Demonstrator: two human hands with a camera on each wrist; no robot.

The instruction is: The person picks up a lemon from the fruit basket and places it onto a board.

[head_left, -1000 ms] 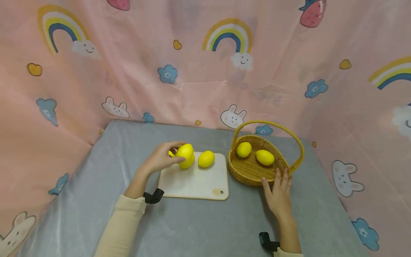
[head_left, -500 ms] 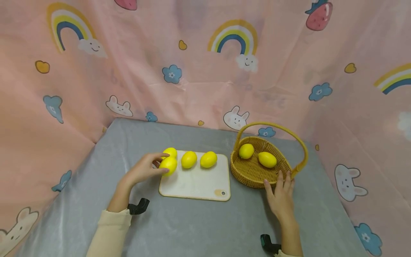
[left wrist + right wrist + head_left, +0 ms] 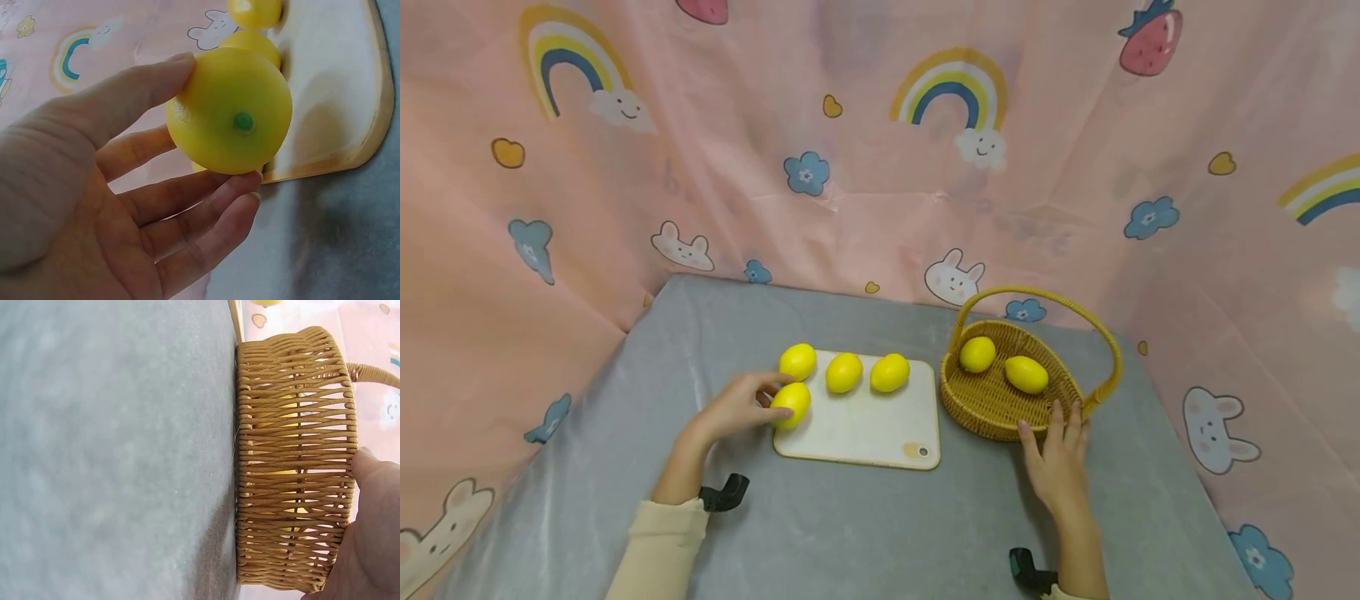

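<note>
Lemon [image 3: 792,406] held in my left hand [image 3: 741,410], thumb on its near side, fingers on its far side, the gap just as wide as the fruit. It is at the left side of the white board [image 3: 865,429]; whether it touches the surface I cannot tell. Key relation: fruit lies right of my palm, long axis slanting near-left to far-right, green nub [image 3: 243,122] facing my wrist; left hand is clearly the nearer. My right hand [image 3: 1057,468], well apart, rests spread on the near rim of the wicker basket [image 3: 981,427]. Beyond, along the board's far edge: back-left lemon [image 3: 797,362], middle lemon [image 3: 844,372], right lemon [image 3: 890,372]. Basket contains two lemons [image 3: 1026,375]. Farthest: pink curtain [image 3: 880,221].
</note>
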